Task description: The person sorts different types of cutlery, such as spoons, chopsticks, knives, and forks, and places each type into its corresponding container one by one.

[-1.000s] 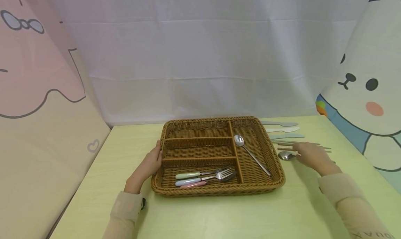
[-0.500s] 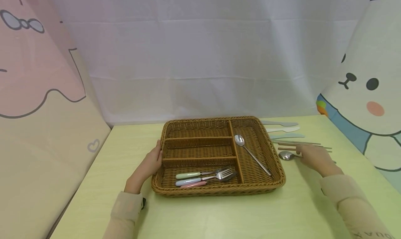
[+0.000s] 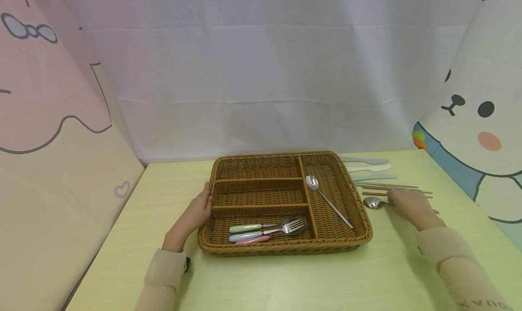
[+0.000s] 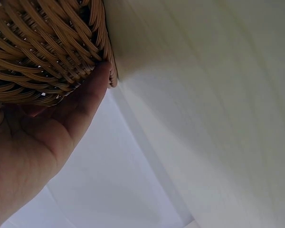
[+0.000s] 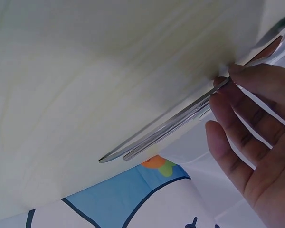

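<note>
A brown woven cutlery basket (image 3: 281, 247) with dividers stands mid-table. My left hand (image 3: 195, 211) rests against its left side; in the left wrist view, a fairly straight finger (image 4: 88, 92) lies along the wicker wall (image 4: 42, 47). On the table right of the basket, my right hand (image 3: 412, 206) pinches a metal spoon (image 3: 373, 202) by its handle. Thumb and fingertips meet on that handle (image 5: 180, 115) in the right wrist view, and it appears to lie low over the table. One long-handled spoon (image 3: 334, 210) lies in the right compartment. Forks (image 3: 291, 226) with pastel handles fill part of the front one.
Several chopsticks (image 3: 373, 193) lie just beyond the right hand. Further back are a grey knife (image 3: 373, 161), a white knife (image 3: 373, 168) and a pale green knife (image 3: 377, 177). A white curtain (image 3: 244, 98) hangs behind the table, with printed cloths at both sides.
My right hand has shifted slightly right along the spoon's handle, and its fingers have drawn in. The left hand and the basket have stayed in place.
</note>
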Action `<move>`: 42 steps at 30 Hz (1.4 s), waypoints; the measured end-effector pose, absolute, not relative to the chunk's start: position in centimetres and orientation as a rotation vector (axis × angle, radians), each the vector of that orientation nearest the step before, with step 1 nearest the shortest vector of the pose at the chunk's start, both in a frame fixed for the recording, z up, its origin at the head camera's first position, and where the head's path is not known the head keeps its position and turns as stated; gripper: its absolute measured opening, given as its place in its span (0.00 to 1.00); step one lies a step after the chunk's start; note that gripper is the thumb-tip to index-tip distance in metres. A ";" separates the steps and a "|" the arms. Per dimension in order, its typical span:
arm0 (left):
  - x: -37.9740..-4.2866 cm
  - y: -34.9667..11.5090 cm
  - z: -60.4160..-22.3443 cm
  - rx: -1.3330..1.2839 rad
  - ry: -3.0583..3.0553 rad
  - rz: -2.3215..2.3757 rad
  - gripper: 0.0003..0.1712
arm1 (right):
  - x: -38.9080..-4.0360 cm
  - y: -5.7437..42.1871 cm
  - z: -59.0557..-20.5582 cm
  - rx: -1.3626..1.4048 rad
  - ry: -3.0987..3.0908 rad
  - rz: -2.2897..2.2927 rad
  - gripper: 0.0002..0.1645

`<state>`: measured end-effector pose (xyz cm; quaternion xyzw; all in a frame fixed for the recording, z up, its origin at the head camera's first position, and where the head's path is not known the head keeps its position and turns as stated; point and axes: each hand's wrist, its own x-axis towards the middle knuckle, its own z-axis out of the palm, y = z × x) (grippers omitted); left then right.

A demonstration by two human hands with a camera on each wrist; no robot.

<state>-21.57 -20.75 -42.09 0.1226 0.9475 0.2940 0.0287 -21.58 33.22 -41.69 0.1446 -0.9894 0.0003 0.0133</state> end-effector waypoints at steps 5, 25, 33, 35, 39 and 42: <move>-21.5 -20.7 -42.0 0.378 2.919 0.910 0.31 | -21.5 33.3 -41.8 0.452 -3.078 0.016 0.13; -21.5 -20.8 -41.9 0.366 2.892 0.923 0.31 | -21.2 33.4 -41.5 0.400 -3.103 0.021 0.17; -21.5 -20.8 -42.0 0.354 2.893 0.920 0.31 | -21.0 33.3 -41.1 0.401 -3.083 0.037 0.15; -21.5 -20.8 -42.0 0.355 2.894 0.922 0.31 | -21.0 33.2 -41.0 0.403 -3.068 0.038 0.13; -21.5 -20.8 -42.0 0.362 2.891 0.930 0.31 | -21.0 32.8 -40.6 0.411 -3.025 0.027 0.09; -21.5 -20.8 -42.0 0.366 2.889 0.932 0.31 | -21.0 32.4 -40.1 0.420 -2.997 0.017 0.09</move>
